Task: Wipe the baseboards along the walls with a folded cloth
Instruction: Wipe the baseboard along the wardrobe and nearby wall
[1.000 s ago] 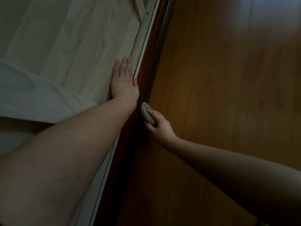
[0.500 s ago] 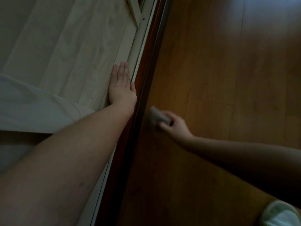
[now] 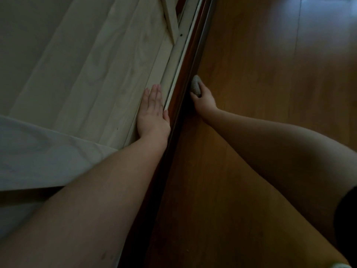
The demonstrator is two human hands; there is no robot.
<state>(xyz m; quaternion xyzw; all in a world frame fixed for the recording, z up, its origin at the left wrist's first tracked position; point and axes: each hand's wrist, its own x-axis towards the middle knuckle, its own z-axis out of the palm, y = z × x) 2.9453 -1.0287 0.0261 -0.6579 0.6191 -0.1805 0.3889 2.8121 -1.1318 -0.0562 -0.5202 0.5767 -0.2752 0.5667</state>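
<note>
Cloth (image 3: 195, 85), folded and grey, sits gripped in my right hand (image 3: 203, 98), pressed against the dark red baseboard (image 3: 185, 74) at the wooden floor (image 3: 260, 93). My left hand (image 3: 152, 115) lies flat, fingers straight, on the pale wall panel (image 3: 96, 74).

A wooden floor (image 3: 260, 93) of long orange-brown planks fills the right side of the view, with pale light reflected off it at the top right. Along its left edge runs a dark reddish-brown baseboard (image 3: 184, 78), rising from the floor. A small grey folded cloth (image 3: 195, 85) sits at the foot of this baseboard, where floor and board meet
</note>
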